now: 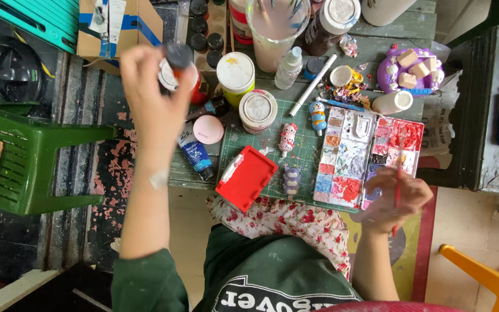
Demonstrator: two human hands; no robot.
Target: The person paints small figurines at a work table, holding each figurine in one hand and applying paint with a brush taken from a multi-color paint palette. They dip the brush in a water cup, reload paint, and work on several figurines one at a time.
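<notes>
Left hand (156,86) fingers clamped on red bottle (181,72), raised over counter (145,167); right hand (393,199) fingers pinch brush (398,185) beside palette (365,159). Risk: loose grip drops bottle onto jars below.

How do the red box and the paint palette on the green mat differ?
The red box is one plain colour; the paint palette is white and smeared with many paints. The red box is smaller and lies turned at an angle; the paint palette is larger and lies nearly square to the green mat. The right hand is beside the palette, not the box. Both are flat and rectangular.
</notes>
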